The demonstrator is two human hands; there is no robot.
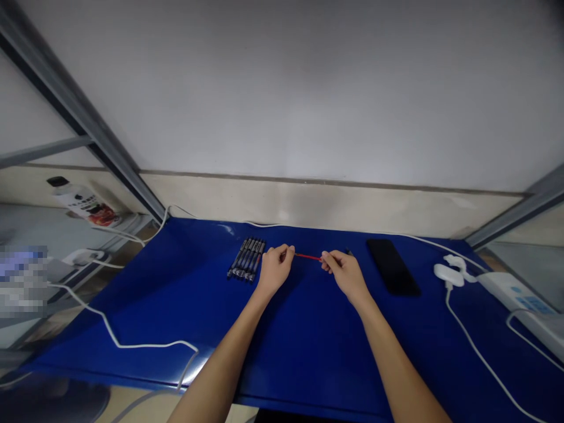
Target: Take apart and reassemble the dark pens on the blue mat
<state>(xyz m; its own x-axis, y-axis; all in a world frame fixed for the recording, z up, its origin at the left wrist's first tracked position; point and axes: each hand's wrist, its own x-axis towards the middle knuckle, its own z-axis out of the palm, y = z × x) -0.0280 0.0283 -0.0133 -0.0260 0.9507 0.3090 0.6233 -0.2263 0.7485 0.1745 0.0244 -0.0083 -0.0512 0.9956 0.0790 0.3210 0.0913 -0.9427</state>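
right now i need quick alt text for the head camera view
The left hand and right hand pinch a thin red stick between them over a blue tabletop. A row of black pens lies to the left, with a black phone and white power strip to the right.

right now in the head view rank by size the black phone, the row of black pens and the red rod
1. Black phone
2. Row of black pens
3. Red rod, partly hidden

The phone and pen row are fairly close, so their order is less sure.
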